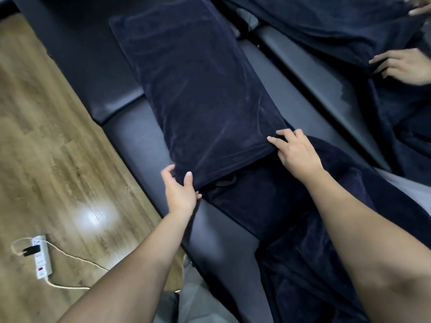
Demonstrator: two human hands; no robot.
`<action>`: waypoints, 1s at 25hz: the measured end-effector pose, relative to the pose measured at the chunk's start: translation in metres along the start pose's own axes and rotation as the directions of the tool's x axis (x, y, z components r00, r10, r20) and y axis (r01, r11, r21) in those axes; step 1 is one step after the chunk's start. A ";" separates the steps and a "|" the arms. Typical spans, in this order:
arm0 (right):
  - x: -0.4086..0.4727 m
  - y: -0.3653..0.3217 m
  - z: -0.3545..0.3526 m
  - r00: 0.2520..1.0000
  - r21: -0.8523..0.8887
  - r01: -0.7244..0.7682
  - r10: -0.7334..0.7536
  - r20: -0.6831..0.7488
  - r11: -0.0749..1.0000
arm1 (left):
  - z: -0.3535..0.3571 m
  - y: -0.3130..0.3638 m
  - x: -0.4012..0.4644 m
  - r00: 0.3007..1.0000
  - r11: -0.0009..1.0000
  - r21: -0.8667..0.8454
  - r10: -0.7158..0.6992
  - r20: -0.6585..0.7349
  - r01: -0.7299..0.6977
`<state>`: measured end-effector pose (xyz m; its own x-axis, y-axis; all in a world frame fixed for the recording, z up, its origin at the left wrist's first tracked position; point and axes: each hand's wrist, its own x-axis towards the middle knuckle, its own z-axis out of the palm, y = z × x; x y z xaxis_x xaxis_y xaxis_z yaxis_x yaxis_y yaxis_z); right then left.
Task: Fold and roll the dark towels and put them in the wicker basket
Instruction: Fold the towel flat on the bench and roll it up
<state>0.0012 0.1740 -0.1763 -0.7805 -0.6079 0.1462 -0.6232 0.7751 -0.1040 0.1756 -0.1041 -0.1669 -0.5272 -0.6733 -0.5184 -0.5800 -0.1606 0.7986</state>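
A dark navy towel (198, 89), folded into a long strip, lies stretched along the black cushioned bench (137, 138), running away from me. My left hand (180, 190) pinches the strip's near left corner between thumb and fingers. My right hand (296, 152) holds the near right corner, fingers curled over the edge. More dark towel fabric (303, 252) lies heaped beneath my right forearm and spills down toward me. No wicker basket is in view.
Another person's hands (403, 65) handle a second dark towel (338, 22) at the top right, on a neighbouring bench (303, 66). To the left is wooden floor (46, 148), with a white power strip (42, 257) and its cord.
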 end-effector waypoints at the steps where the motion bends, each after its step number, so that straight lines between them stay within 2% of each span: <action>1: -0.004 -0.003 -0.001 0.999 -0.010 0.038 -0.038 -0.017 0.999 | -0.007 -0.001 0.003 0.999 1.000 -0.004 0.006 -0.041 -0.006; 4: -0.017 -0.013 -0.002 0.981 -0.053 0.190 -0.191 -0.026 0.980 | -0.033 -0.007 0.013 0.994 1.000 -0.024 -0.008 -0.106 0.005; 6: -0.021 -0.017 0.000 0.977 -0.039 0.210 -0.211 -0.024 0.977 | -0.045 -0.010 0.017 0.996 1.000 0.003 -0.018 -0.093 0.019; 9: -0.023 -0.021 -0.001 0.991 0.041 0.128 -0.129 0.023 0.991 | -0.048 -0.006 0.012 0.997 0.997 -0.028 -0.068 -0.022 0.067; 11: -0.026 -0.026 -0.005 0.993 0.213 -0.068 0.046 0.108 0.975 | -0.048 -0.003 0.011 0.993 0.991 -0.069 -0.119 -0.003 0.119; 13: -0.024 -0.034 -0.013 0.932 0.433 -0.354 0.350 0.092 0.829 | -0.048 -0.002 0.010 0.990 0.988 -0.067 -0.139 -0.007 0.138; 15: -0.016 -0.037 -0.015 0.765 0.561 -0.580 0.632 0.126 0.590 | -0.050 -0.003 0.010 0.991 0.989 -0.069 -0.135 -0.018 0.134; 16: -0.010 -0.037 -0.016 0.683 0.580 -0.657 0.706 0.188 0.481 | -0.051 -0.002 0.009 0.990 0.987 -0.078 -0.141 -0.015 0.140; 17: -0.004 -0.038 -0.016 0.623 0.586 -0.708 0.739 0.257 0.393 | -0.051 0.000 0.007 0.989 0.986 -0.082 -0.146 -0.004 0.145; 19: 0.003 -0.038 -0.016 0.561 0.603 -0.755 0.730 0.391 0.257 | -0.050 0.005 0.001 0.986 0.983 -0.084 -0.162 0.034 0.164; 22: 0.005 -0.040 -0.020 0.532 0.690 -0.722 0.676 0.509 0.049 | -0.051 0.008 0.000 0.990 0.990 -0.067 -0.120 0.072 0.125; 25: 0.002 -0.037 -0.022 0.537 0.782 -0.599 0.637 0.553 -0.172 | -0.057 0.009 0.008 0.989 0.971 -0.194 -0.127 0.071 0.138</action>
<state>0.0237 0.1476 -0.1504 -0.8441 0.0719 -0.5314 0.5361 0.0961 -0.8386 0.2015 -0.1520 -0.1460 -0.4920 -0.5948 -0.6358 -0.5158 -0.3892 0.7632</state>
